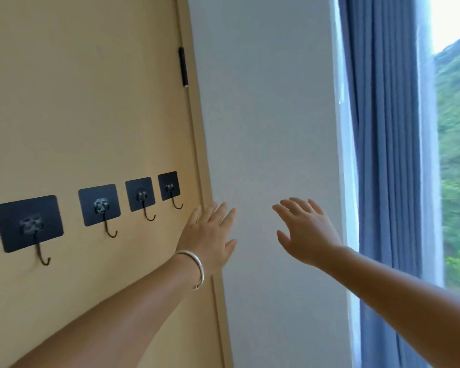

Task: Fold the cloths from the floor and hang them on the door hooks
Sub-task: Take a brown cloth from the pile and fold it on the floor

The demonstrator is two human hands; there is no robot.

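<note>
Black door hooks (105, 208), tips upturned

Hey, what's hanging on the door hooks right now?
Nothing shows on them. All four hooks on the door hang bare on black pads, no cloth on any. Both hands, left and right, are open and hold nothing. The floor is out of view.

Both hands, left (209, 235) and right (307, 231), outstretched, fingers spread, empty

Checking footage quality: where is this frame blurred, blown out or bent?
Head view: left hook smeared by motion blur; both hands soft; window top blown out white; door edge leans from wide-angle distortion.
</note>
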